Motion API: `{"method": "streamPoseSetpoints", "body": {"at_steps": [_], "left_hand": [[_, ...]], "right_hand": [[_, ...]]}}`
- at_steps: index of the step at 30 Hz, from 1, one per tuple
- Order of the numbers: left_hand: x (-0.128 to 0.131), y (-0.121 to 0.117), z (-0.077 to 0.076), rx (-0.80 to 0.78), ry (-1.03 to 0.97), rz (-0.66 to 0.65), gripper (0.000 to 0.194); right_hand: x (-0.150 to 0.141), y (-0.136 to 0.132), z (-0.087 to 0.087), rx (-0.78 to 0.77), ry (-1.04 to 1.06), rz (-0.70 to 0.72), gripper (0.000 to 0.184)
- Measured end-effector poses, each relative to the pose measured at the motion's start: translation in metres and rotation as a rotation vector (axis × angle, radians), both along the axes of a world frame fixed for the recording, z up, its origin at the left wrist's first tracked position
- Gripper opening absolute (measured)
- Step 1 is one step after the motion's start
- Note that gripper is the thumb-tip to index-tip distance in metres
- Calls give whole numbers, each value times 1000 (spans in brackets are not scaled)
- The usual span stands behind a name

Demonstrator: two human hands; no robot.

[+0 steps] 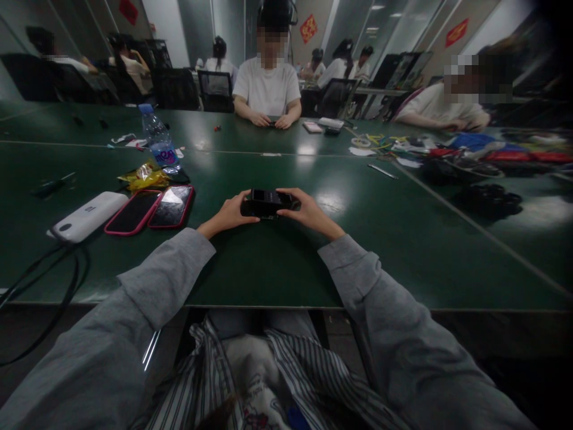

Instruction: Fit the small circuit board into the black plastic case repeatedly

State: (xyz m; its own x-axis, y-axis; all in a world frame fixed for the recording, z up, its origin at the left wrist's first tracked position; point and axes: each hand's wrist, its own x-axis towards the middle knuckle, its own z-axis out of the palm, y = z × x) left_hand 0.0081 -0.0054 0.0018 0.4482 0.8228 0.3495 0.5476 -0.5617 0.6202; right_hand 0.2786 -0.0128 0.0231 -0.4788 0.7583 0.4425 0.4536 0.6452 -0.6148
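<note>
This looks like a shared office workroom: a person in a white T-shirt (267, 89) sits at the far edge of a long green table (250, 269), coloured wires (376, 142) lie toward its far right corner, and beyond stand black office chairs (174, 89) and glass partitions (380, 30).

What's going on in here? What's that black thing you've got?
The left hand and right hand hold a black gadget by its two ends, over the green table; whether it touches the table is hard to tell. Off to the left lie two red-edged phones and a white power bank, with a water bottle standing farther back. Another person sits across the table.
</note>
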Motion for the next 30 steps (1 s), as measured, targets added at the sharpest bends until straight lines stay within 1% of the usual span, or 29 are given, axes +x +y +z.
{"method": "streamPoseSetpoints", "body": {"at_steps": [3,6,10,12,13,15,18,20,22,26,30], "left_hand": [[0,-1,1,10,8,-1,85],[-1,0,-1,-3,33,-9,90],[-2,5,-4,68,38,11,105],[-2,6,-4,77,34,-6,112],[-2,5,-4,72,30,-26,111],[-2,3,0,68,24,-69,103],[-1,-2,5,51,16,-110,76],[-1,-4,7,37,5,-122,64],[-1,-4,7,40,-11,-127,62],[-1,-2,7,37,-2,-115,63],[0,-4,10,19,22,-114,63]], "right_hand": [[-2,-1,-2,-6,-16,3,59],[-4,0,-6,41,-70,14,58],[-5,2,-11,43,-104,37,58],[-5,2,-12,37,-111,35,58],[-5,2,-12,41,-112,35,58],[-5,2,-11,53,-109,38,57],[-6,1,-10,58,-112,36,56],[-6,0,-10,51,-120,30,56],[-6,0,-10,49,-123,27,56],[-6,2,-11,56,-128,30,58],[-7,1,-11,58,-142,19,58]]}}
